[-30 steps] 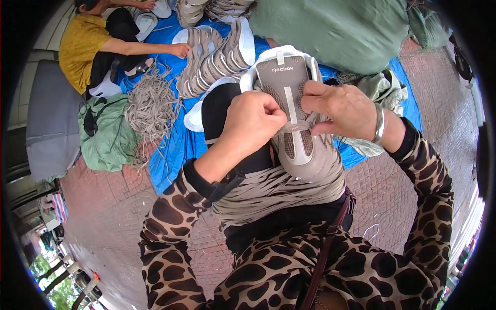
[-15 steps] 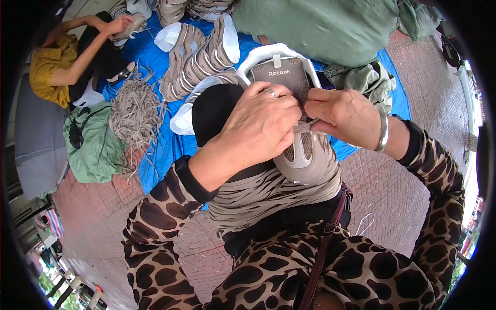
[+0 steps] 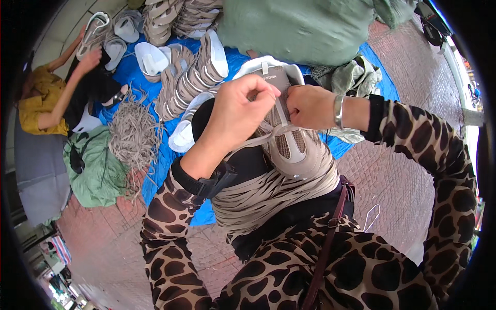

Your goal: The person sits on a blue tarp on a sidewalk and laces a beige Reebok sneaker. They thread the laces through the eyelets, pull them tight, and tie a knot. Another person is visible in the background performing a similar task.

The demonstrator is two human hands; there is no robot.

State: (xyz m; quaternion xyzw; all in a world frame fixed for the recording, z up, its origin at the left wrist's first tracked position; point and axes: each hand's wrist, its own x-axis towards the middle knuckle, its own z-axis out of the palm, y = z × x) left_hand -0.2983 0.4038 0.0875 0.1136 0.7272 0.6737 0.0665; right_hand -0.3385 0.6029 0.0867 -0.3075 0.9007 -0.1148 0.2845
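Observation:
A beige-grey sneaker [image 3: 297, 164] with mesh panels and a white-lined collar rests on my lap, toe toward me. Above its tongue, my left hand [image 3: 235, 113] is closed in a pinch on a flat beige shoelace [image 3: 279, 112]. A length of lace runs from the shoe's throat toward my left wrist. My right hand [image 3: 311, 107], with a bangle at the wrist, is closed at the right side of the shoe opening; its fingertips are hidden, so what it grips cannot be made out. Many loose laces [image 3: 268, 194] drape across my lap below the toe.
Stacked sneaker uppers [image 3: 192, 77] and a heap of laces [image 3: 135, 132] lie on a blue tarp [image 3: 199, 214]. A large green sack [image 3: 289, 31] stands behind. At far left, a person in yellow [image 3: 44, 111] handles another shoe [image 3: 94, 33], near a green bag [image 3: 95, 168].
My hands have moved up from the lower throat of the sneaker, and my left hand has turned. More lace shows at the throat. The other person has raised a shoe.

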